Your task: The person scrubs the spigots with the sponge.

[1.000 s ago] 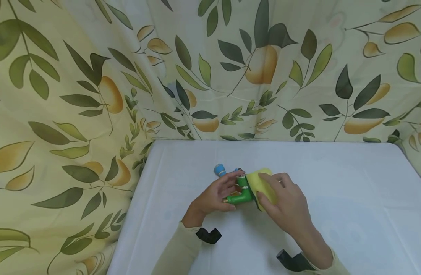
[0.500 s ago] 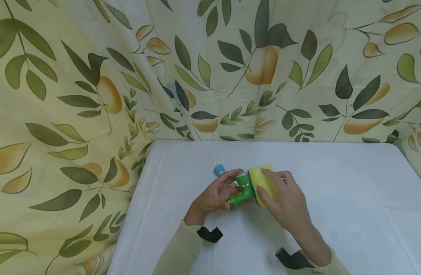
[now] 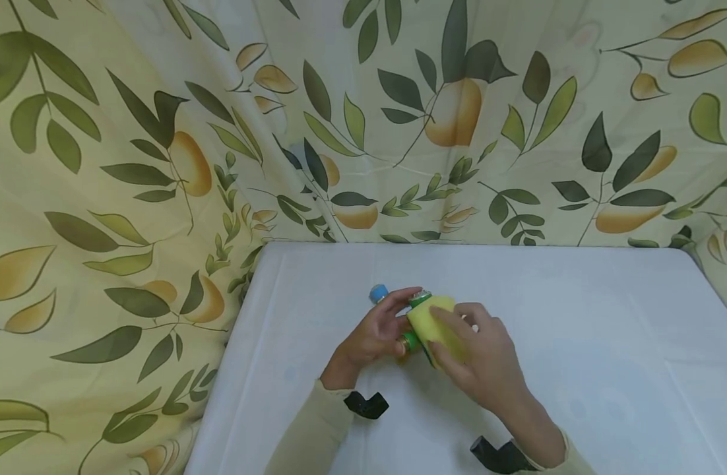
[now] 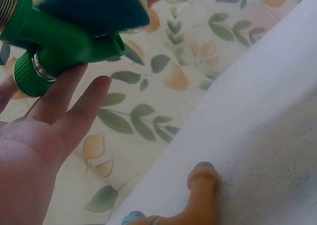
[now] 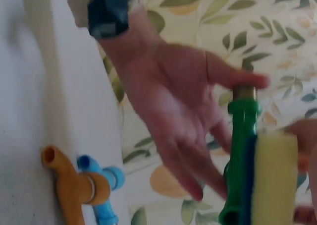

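Note:
My left hand [image 3: 366, 340] holds a green plastic tap [image 4: 59, 44] with a metal-threaded end, above the table. Thumb and fingertips grip it, as the right wrist view shows. A yellow sponge [image 3: 439, 330] with a dark scouring side [image 4: 104, 9] is pinched in my right hand [image 3: 488, 359]. Its dark side lies against the green tap, covering much of the tap in the head view. Below, an orange tap [image 5: 74, 188] and a blue tap [image 5: 105, 190] lie on the table; in the head view only a bit of blue shows beyond my left hand.
A white-covered table [image 3: 607, 343] spreads under both hands. Behind it and to the left hangs a leaf-and-fruit patterned cloth [image 3: 161, 165]. Black camera mounts [image 3: 366, 405] sit on both wrists.
The green tap has been turned and tilted in my left hand. The sponge has shifted left and down over the tap, hiding more of it.

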A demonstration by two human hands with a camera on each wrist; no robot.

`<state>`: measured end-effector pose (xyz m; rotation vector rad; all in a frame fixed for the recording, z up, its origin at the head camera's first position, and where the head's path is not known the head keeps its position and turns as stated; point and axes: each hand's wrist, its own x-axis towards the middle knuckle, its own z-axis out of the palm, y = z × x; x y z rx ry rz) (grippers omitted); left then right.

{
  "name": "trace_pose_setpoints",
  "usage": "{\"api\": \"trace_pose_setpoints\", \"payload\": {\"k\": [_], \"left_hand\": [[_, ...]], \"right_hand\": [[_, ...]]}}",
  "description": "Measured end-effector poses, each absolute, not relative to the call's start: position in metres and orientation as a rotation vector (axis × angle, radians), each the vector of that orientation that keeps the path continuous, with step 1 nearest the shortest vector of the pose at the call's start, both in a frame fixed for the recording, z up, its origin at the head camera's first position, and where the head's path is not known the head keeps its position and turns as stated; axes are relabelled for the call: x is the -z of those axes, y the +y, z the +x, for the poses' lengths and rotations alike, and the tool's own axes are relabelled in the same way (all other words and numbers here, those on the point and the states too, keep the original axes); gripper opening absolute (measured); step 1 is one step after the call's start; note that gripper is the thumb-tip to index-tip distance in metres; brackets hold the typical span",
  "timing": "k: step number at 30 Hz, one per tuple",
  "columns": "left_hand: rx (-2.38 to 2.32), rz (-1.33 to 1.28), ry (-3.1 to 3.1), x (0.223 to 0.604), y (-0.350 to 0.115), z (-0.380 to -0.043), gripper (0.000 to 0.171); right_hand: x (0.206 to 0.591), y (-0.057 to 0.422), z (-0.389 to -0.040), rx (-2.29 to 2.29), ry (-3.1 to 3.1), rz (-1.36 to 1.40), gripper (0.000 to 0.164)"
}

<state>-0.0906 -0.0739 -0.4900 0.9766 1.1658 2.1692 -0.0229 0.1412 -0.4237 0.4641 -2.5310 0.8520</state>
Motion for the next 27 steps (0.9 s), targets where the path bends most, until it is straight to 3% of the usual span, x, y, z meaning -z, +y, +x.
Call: {"api": "trace_pose_setpoints", "payload": {"k": [4, 12, 23, 27], "left_hand": [[-2.158, 0.973, 1.188, 0.487, -0.072, -0.089, 0.110], [-2.197, 0.963, 1.268, 0.481, -0.071, -0.088, 0.114], [-2.285, 1.031, 1.225, 0.475, -0.075, -0.086, 0.110], [-2.283, 1.029, 1.217, 0.474, -0.076, -0.087, 0.107]], "right_hand": [[0.424, 0.137, -0.020, -0.903, -2.534, 0.333, 0.050], [0.425, 0.132, -0.009, -0.912, -2.434, 0.662, 0.047], [0.428, 0.143, -0.022, -0.834, -2.328, 0.547, 0.038], [0.427, 0.147, -0.022, -0.894, -2.412, 0.440, 0.046]]}}
